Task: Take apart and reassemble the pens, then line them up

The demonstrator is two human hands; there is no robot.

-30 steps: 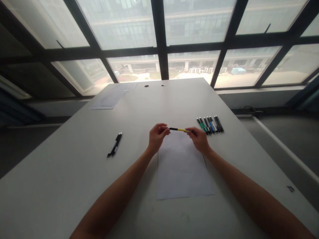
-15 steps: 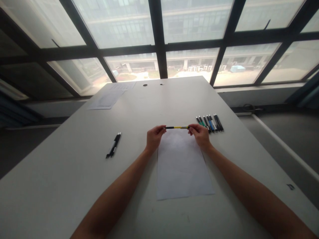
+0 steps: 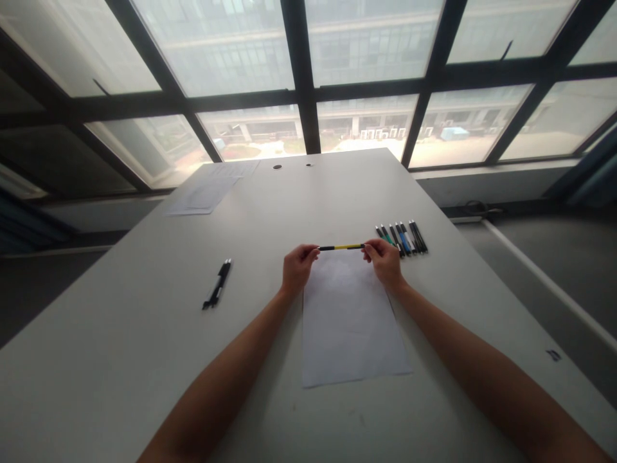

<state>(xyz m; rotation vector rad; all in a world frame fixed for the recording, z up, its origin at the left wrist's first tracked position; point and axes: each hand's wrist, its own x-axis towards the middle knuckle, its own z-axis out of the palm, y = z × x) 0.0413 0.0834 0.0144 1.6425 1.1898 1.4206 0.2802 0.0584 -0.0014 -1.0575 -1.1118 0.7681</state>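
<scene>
A yellow and black pen [image 3: 341, 247] lies level between my two hands, over the far end of a white sheet of paper [image 3: 354, 328]. My left hand [image 3: 297, 267] pinches its black end. At the other end, the fingers of my right hand [image 3: 384, 260] are closed on the pen's tip, which they partly hide. Several pens [image 3: 405, 239] with black, green, blue and white parts lie in a row just beyond my right hand. Left of my left hand, a pair of black pens [image 3: 217, 284] rests side by side.
The white table [image 3: 144, 308] reaches toward large windows. Printed sheets [image 3: 205, 193] lie at its far left. Two round dark spots, one a larger hole [image 3: 277, 167], are near the far edge. A small dark label [image 3: 553, 355] sits by the right edge.
The view has shifted slightly. The pen seems to have turned a little about its length, its clip showing less now. Both hands keep their hold on its ends.
</scene>
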